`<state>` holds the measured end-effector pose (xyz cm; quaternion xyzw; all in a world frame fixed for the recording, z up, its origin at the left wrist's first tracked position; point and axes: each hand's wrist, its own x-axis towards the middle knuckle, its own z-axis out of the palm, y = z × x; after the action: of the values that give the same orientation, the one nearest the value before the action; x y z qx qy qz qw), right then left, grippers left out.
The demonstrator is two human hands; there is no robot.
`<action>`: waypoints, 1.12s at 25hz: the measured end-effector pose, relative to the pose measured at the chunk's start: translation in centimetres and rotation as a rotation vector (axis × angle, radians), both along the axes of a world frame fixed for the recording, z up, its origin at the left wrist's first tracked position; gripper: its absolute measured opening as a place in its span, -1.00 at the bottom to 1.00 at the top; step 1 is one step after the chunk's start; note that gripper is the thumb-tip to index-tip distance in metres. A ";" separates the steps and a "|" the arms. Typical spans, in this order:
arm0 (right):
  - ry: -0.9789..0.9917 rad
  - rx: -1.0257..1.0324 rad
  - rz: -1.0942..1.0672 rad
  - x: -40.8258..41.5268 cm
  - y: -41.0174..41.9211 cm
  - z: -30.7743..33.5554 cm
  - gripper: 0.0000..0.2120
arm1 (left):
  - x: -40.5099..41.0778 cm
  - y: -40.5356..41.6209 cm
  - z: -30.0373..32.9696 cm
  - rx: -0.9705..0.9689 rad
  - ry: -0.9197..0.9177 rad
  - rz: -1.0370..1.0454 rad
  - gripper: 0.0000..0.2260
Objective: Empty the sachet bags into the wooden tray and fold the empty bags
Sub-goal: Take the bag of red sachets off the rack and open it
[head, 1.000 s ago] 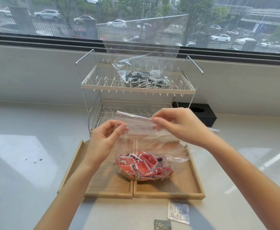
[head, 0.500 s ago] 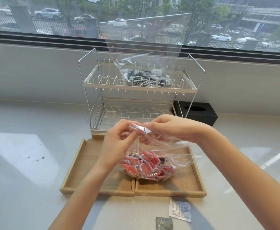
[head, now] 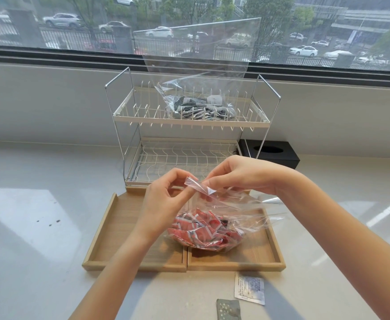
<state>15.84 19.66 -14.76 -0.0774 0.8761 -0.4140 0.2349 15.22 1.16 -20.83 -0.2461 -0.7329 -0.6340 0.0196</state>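
A clear plastic bag (head: 242,211) full of red sachets (head: 203,229) rests on the two-part wooden tray (head: 124,227), across its middle divider. My left hand (head: 166,199) and my right hand (head: 240,176) are close together above it, both pinching the bag's bunched top edge. A second clear bag (head: 198,65) holding grey sachets (head: 198,109) stands upright on the upper shelf of the white wire rack (head: 124,114).
The rack stands right behind the tray, and its lower shelf (head: 180,158) holds nothing. A black box (head: 274,153) sits behind the rack at right. Two loose sachets, one white (head: 249,291) and one grey (head: 228,309), lie on the white counter in front of the tray.
My hands came together from holding the bag's top stretched wide. The top edge is now bunched between my fingers. The bag stays on the tray.
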 end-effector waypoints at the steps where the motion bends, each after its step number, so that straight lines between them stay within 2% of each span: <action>1: -0.015 -0.009 -0.002 -0.1 0.1 0.0 -0.73 | 0.1 0.0 0.1 0.008 0.004 -0.020 -0.89; 4: -0.104 -0.081 -0.018 -0.3 0.3 -0.3 -0.79 | 0.1 -0.1 0.1 0.011 0.011 -0.055 -0.89; 8: -0.255 -0.294 -0.028 -0.2 0.3 -0.3 -0.83 | 0.1 -0.3 -0.3 0.013 -0.016 -0.087 -0.86; 12: -0.064 -0.270 -0.106 -0.2 0.3 -0.1 -0.89 | -0.1 -0.2 -0.5 0.065 -0.078 -0.103 -0.83; 16: 0.166 -0.449 -0.235 0.0 1.3 2.3 -0.89 | -0.2 -1.2 -0.9 0.040 -0.107 -0.054 -0.82; 18: 0.271 -0.396 -0.228 -0.1 1.5 2.7 -0.89 | -0.3 -1.4 -0.6 -0.004 -0.092 -0.060 -0.85; 22: 0.291 -0.421 -0.201 0.3 0.7 1.7 -0.83 | 0.1 -0.8 1.0 0.006 -0.070 -0.131 -0.86; 25: 0.242 -0.383 -0.245 0.4 0.8 1.1 -0.83 | 0.2 -0.5 1.4 0.062 -0.031 -0.127 -0.86; 28: 0.109 -0.255 -0.207 0.9 1.7 0.2 -0.70 | 0.2 -0.5 1.1 0.127 -0.025 -0.103 -0.88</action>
<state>16.70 21.33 -14.55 -0.0384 0.8311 -0.5389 0.1317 15.38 0.71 -19.75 -0.2739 -0.6776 -0.6825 -0.0066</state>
